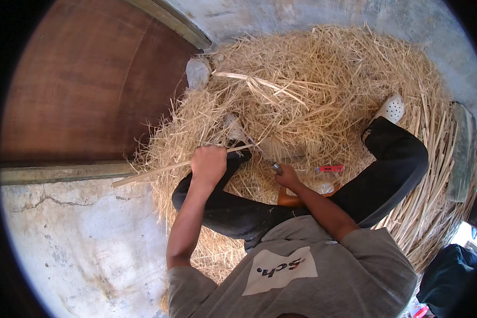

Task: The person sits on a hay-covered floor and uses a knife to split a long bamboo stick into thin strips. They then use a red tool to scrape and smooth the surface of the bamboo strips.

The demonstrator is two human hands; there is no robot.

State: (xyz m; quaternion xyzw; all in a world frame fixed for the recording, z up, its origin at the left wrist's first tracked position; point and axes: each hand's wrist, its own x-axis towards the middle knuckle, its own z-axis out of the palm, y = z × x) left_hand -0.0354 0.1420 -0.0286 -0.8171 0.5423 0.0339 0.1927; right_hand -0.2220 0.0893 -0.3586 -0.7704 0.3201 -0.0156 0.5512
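Note:
My left hand (209, 165) is wrapped round a long pale strip, which looks like split bamboo (159, 172). One end of the strip sticks out to the left, while the other reaches over my bent leg toward the middle. In my right hand (287, 177) is a knife (276, 168), gripped by its handle. Its thin blade points up and left, close to the strip's right end; I cannot tell whether they touch. Loose straw-like shavings (323, 79) lie thick around my feet and legs.
A red tool (329, 168) lies on the shavings right of my right hand. Long strips (416, 212) are bundled along the right side. An orange-brown seat (290, 199) shows beneath me. Far left are a brown door (100, 79) and a clear plastic bag (197, 73).

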